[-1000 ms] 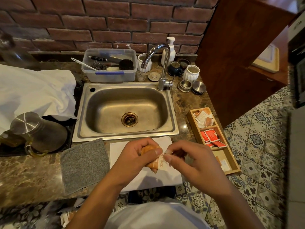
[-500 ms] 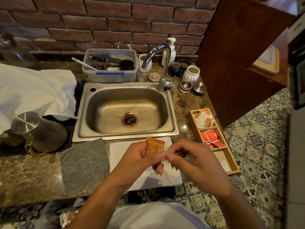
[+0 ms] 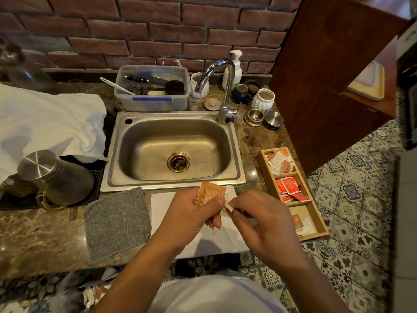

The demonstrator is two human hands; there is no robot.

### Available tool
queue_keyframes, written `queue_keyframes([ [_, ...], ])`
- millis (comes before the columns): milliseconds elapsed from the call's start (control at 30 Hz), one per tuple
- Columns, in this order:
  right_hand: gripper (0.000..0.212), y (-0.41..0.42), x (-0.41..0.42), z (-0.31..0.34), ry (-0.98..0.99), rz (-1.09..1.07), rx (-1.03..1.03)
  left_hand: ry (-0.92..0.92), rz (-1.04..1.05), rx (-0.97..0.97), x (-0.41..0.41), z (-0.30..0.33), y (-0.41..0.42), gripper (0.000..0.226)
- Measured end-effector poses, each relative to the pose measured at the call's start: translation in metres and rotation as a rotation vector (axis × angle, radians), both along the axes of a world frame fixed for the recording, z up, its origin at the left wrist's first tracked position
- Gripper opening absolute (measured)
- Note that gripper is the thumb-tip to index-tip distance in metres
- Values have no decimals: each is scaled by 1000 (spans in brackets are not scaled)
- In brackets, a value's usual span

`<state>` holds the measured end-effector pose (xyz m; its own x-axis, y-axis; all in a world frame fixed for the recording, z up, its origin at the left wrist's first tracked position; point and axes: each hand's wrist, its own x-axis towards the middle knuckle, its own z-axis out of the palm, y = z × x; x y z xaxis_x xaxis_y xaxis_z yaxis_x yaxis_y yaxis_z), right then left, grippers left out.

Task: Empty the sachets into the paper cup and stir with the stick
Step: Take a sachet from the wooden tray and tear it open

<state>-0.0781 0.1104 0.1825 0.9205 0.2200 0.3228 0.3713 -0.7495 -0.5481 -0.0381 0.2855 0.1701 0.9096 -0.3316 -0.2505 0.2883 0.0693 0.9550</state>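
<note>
Two hands are closed on one orange sachet point(image 3: 208, 195), held up in front of the body above the white cloth point(image 3: 162, 206) at the counter's front edge, just this side of the sink point(image 3: 171, 184). The sachet's body is pinched by the left hand point(image 3: 189, 220), upright and slightly tilted, while a small white corner tab point(image 3: 229, 207) is nipped between the fingertips of the right hand point(image 3: 268, 224). A very light, limp packet is judged here: thin, smooth film, easily crumpled, likely to slip unless gripped flat near the top seam, with the powder kept low. More sachets are seen in the wooden tray point(image 3: 261, 159) to the right. No paper cup or stick can be made out anywhere in view.
</note>
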Motion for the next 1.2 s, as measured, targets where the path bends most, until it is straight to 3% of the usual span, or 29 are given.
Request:
queue_keyframes([
  [167,14,-2,1,-2,44,-39,12,57,41,-3,-1,1,-5,26],
  [400,11,-12,8,7,568,33,553,86,-23,-49,-2,-4,0,18],
  [567,9,-11,10,6,629,34,703,79,-129,-94,-2,-2,4,20],
  [667,7,-11,9,5,663,123,702,55,-119,-72,-2,-1,6,16],
  [800,11,-10,8,4,557,138,691,41,-83,-66,-4,2,3,17],
  [1067,4,-10,7,-8,87,70,28,103,9,63,-7,-4,-9,31],
  [1133,6,-8,4,-12,81,17,31,125,21,44,-7,-5,-10,31],
  [1200,10,-8,1,-10,197,-28,209,124,16,11,-8,-4,-10,32],
])
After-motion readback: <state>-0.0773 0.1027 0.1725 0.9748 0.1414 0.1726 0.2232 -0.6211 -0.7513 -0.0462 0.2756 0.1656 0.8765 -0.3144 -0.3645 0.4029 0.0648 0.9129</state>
